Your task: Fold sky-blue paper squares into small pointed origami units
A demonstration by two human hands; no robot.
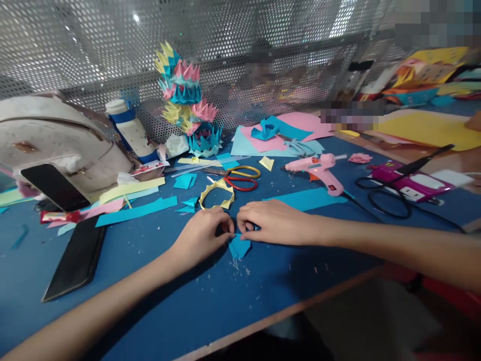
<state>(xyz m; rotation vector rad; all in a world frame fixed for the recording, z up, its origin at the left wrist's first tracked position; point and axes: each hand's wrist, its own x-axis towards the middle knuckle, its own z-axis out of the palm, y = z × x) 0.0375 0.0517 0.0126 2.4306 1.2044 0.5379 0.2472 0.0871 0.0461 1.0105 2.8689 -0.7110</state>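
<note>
Near the front of the blue table, my left hand (205, 228) and my right hand (266, 222) meet over a small folded piece of blue paper (239, 247). Both hands are closed, with fingertips pinching its upper edge; part of the paper is hidden under them. Just beyond my left hand lies a ring of folded yellow paper (206, 196) with pointed edges. Scissors (240, 179) with one yellow and one red handle rest behind that ring. Small folded blue pieces (185, 180) lie to its left. A wide blue paper strip (308, 199) stretches out behind my right hand.
A pink glue gun (319, 170) lies at right, its cord trailing toward a purple power strip (411, 183). A tower of paper points (188, 95) stands against the perforated metal screen (233, 30). At left are a bag (56, 130), a bottle (130, 128) and two phones (77, 255).
</note>
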